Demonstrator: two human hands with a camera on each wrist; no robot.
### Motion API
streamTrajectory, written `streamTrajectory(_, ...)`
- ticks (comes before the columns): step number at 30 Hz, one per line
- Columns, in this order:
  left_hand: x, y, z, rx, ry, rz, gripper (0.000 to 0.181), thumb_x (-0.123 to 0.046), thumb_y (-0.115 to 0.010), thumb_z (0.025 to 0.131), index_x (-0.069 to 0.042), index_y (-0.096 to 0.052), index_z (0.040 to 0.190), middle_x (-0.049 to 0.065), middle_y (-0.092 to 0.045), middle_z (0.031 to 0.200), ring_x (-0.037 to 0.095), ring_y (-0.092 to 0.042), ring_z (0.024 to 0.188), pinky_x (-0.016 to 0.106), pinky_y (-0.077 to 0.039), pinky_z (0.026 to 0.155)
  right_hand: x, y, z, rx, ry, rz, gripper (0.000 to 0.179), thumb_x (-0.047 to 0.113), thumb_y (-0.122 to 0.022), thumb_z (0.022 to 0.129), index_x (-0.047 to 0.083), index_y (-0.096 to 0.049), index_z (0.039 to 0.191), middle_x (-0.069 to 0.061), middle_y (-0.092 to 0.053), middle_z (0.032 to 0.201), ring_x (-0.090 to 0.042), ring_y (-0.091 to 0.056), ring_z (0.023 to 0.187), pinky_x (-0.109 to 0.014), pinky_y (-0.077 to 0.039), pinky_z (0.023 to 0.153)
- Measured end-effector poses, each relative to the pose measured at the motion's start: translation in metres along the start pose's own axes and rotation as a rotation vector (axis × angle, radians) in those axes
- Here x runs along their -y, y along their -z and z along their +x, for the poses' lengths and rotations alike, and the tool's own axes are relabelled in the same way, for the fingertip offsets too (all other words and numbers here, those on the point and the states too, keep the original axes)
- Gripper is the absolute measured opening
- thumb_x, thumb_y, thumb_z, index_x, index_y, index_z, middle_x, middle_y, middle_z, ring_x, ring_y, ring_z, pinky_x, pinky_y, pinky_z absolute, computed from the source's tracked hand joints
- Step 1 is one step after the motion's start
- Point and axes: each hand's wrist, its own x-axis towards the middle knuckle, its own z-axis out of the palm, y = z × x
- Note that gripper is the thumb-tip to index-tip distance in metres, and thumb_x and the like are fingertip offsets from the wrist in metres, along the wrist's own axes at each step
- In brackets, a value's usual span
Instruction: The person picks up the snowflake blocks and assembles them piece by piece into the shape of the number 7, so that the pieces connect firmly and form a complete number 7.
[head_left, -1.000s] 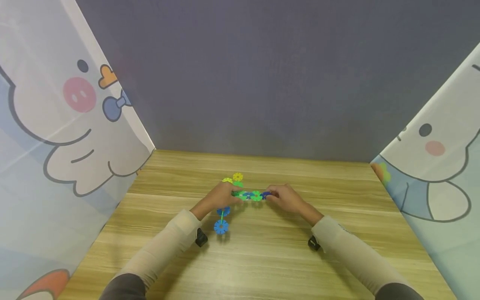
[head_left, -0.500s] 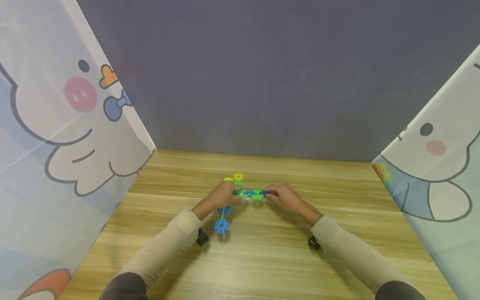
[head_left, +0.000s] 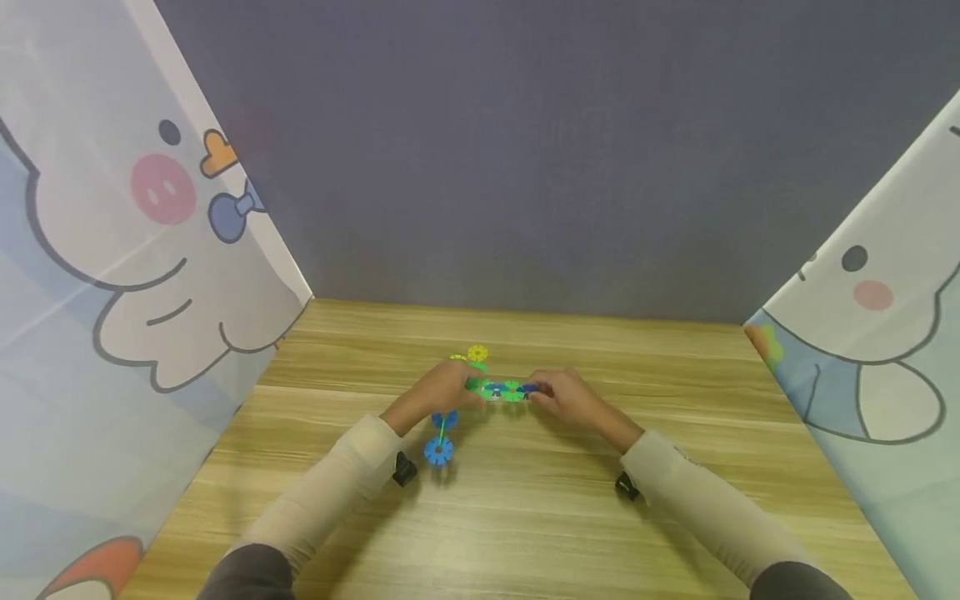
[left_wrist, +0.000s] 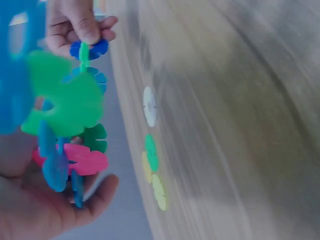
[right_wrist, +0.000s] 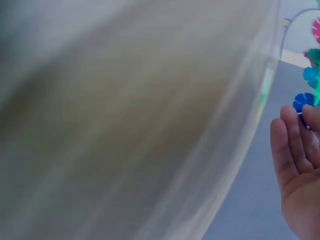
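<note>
Slotted plastic snowflake discs are joined into a chain that both hands hold above the table. My left hand (head_left: 446,386) grips its middle, around a pink disc (left_wrist: 87,159) and a dark green disc (left_wrist: 96,137). From there a branch with a blue disc (head_left: 438,451) at its end reaches toward me. My right hand (head_left: 570,396) pinches a dark blue disc (right_wrist: 303,101) at the chain's right end between thumb and fingers. Between the hands a bright green disc (head_left: 513,391) is slotted in. The left hand's fingers partly cover the joints beneath them.
On the wooden table (head_left: 600,517), loose discs lie beyond the left hand: a yellow disc (head_left: 477,353), a green disc (left_wrist: 152,153), a pale yellow disc (left_wrist: 159,192) and a white disc (left_wrist: 150,106). A grey panel (head_left: 525,167) rises behind, with printed cartoon panels at both sides.
Both hands keep their grip and stay nearly in place. The chain's blue end has swung slightly left, and the right hand has edged slightly left.
</note>
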Motion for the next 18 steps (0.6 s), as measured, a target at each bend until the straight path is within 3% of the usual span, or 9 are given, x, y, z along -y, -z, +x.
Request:
streamTrajectory(2,-0.001,0.0,0.002,0.004,0.02,0.008,0.052,-0.024,-0.077,0.092,-0.005,-0.062,0.138,0.007,-0.073,0.119,0.012,-0.048,0.052,0.031,-0.057,0.081,-0.001,-0.002,-0.002,-0.001,-0.008,-0.004,0.011,0.014,-0.071,0.095,0.011,-0.073,0.105,0.001,-0.074,0.084,-0.002,-0.06,0.069,-0.018,-0.053,0.062)
streamTrajectory(4,-0.002,-0.001,0.003,0.02,0.047,0.022,0.052,-0.025,-0.076,0.093,-0.006,-0.061,0.14,0.009,-0.067,0.136,0.02,-0.068,0.079,0.041,-0.057,0.097,-0.002,-0.004,-0.003,0.0,-0.013,-0.007,0.011,0.014,-0.072,0.095,0.012,-0.073,0.106,0.001,-0.075,0.085,-0.002,-0.06,0.069,-0.018,-0.053,0.064)
streamTrajectory(6,-0.004,-0.002,0.003,0.029,0.074,0.055,0.053,-0.028,-0.075,0.094,-0.009,-0.06,0.141,0.009,-0.063,0.143,0.029,-0.068,0.115,0.051,-0.051,0.108,-0.002,-0.005,-0.004,-0.001,-0.01,-0.002,0.012,0.014,-0.071,0.095,0.011,-0.073,0.106,0.0,-0.076,0.086,-0.002,-0.061,0.069,-0.019,-0.053,0.064)
streamTrajectory(8,-0.008,-0.003,0.004,0.026,0.086,0.104,0.054,-0.033,-0.074,0.094,-0.01,-0.06,0.142,0.01,-0.059,0.147,0.034,-0.054,0.137,0.059,-0.044,0.114,-0.002,-0.005,-0.004,-0.002,-0.009,0.001,0.012,0.014,-0.071,0.096,0.011,-0.073,0.107,-0.001,-0.077,0.088,-0.002,-0.062,0.07,-0.018,-0.053,0.063)
streamTrajectory(13,-0.018,-0.004,0.005,0.01,0.067,0.205,0.059,-0.042,-0.074,0.093,-0.012,-0.06,0.142,0.012,-0.06,0.144,0.036,-0.054,0.136,0.065,-0.043,0.11,0.001,-0.004,-0.004,0.004,0.0,0.021,0.013,0.013,-0.07,0.097,0.01,-0.073,0.109,-0.004,-0.078,0.09,0.0,-0.059,0.065,-0.017,-0.051,0.058)
streamTrajectory(18,-0.024,-0.007,0.008,-0.021,0.019,0.247,0.058,-0.041,-0.075,0.093,-0.011,-0.061,0.141,0.01,-0.065,0.139,0.032,-0.06,0.13,0.052,-0.053,0.105,0.003,-0.003,-0.003,0.015,0.007,0.028,0.014,0.013,-0.069,0.097,0.01,-0.073,0.111,-0.003,-0.077,0.085,0.002,-0.05,0.055,-0.016,-0.046,0.051)
